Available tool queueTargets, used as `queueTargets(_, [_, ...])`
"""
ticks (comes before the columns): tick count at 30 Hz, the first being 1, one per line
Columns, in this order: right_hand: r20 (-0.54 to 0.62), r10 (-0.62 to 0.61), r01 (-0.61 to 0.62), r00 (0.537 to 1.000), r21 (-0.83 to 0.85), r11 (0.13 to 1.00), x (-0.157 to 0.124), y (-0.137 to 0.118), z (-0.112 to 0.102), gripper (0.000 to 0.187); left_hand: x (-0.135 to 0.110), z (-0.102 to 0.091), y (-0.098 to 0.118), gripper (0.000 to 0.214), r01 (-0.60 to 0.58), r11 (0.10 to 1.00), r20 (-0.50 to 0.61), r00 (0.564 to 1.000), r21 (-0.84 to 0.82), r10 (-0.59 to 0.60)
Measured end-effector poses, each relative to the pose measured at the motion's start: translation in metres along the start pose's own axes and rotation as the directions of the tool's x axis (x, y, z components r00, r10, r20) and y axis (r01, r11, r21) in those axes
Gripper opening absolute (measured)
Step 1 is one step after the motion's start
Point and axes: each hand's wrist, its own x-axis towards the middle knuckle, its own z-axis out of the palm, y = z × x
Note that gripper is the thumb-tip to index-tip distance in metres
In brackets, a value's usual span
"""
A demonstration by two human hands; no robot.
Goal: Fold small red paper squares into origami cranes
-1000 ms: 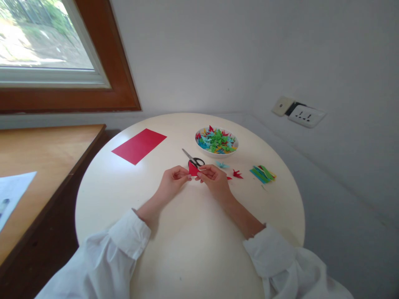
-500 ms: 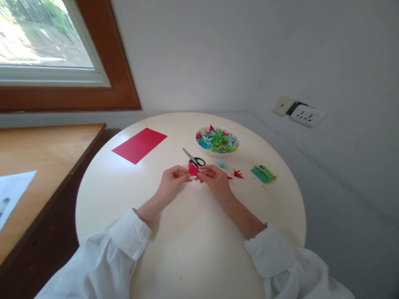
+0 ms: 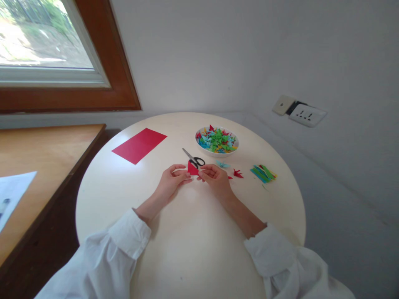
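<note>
A small folded piece of red paper (image 3: 192, 169) is between my two hands, its top coming to a point. My right hand (image 3: 216, 178) pinches its right side between thumb and fingers. At the lower left corner, the thumb and fingertips of my left hand (image 3: 171, 182) close on the paper's edge, with the index finger slightly raised. Just behind lie scissors (image 3: 193, 158) with black handles, blades pointing up and left. Beside my right hand are a light blue paper crane (image 3: 222, 165) and a red one (image 3: 238, 173); another red piece (image 3: 230, 177) is partly hidden by that hand.
On the round white table (image 3: 187, 249), a white bowl (image 3: 218, 155) holds many coloured paper cranes. A red paper sheet (image 3: 139, 145) lies at left, and a stack of coloured paper strips (image 3: 263, 173) at right. A wooden desk (image 3: 46, 145) stands to the left.
My left index finger has lifted a little off the red paper. The paper has turned slightly and shows a flatter, more triangular face. The other things are unmoved.
</note>
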Motion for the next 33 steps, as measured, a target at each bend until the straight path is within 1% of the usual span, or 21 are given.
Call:
queueTargets(3, [0.01,-0.004,0.004,1.0,-0.009,1.0,-0.001,-0.001,0.001,0.024,0.0,-0.001,0.0,0.04,-0.027,1.0,-0.008,1.0,0.011,0.027])
queueTargets(10, [0.017,0.008,-0.007,1.0,-0.047,0.999,-0.002,-0.002,0.002,0.025,0.002,-0.002,-0.002,0.036,-0.066,0.993,-0.042,0.997,0.1,0.07])
queueTargets(14, [0.028,0.045,-0.044,0.999,-0.039,0.998,-0.003,-0.001,0.003,0.025,0.003,-0.002,-0.003,0.03,-0.088,0.986,-0.052,0.994,0.144,0.096])
queueTargets(17, [0.03,0.067,-0.065,0.997,-0.065,0.996,-0.003,-0.001,0.004,0.024,0.005,-0.003,-0.006,0.025,-0.139,0.968,-0.019,0.989,0.208,0.146])
queueTargets(20, [0.038,0.037,-0.031,0.999,-0.136,0.99,-0.003,-0.002,0.004,0.02,0.005,-0.004,-0.009,0.022,-0.19,0.949,0.043,0.982,0.252,0.185])
queueTargets(23, [0.056,-0.015,0.025,0.998,-0.18,0.983,-0.003,-0.003,0.002,0.015,0.005,-0.004,-0.011,0.022,-0.186,0.948,0.067,0.982,0.258,0.175])
queueTargets(27, [0.057,-0.047,0.058,0.997,-0.189,0.98,-0.004,-0.004,0.001,0.013,0.005,-0.004,-0.01,0.025,-0.125,0.964,0.082,0.991,0.236,0.109])
queueTargets(30, [0.051,-0.053,0.062,0.997,-0.191,0.98,-0.004,-0.005,0.0,0.014,0.005,-0.004,-0.008,0.025,-0.106,0.951,0.121,0.99,0.291,0.074])
queueTargets(33, [0.052,-0.04,0.049,0.998,-0.195,0.98,-0.004,-0.005,0.0,0.016,0.005,-0.005,-0.009,0.025,-0.138,0.92,0.149,0.985,0.367,0.088])
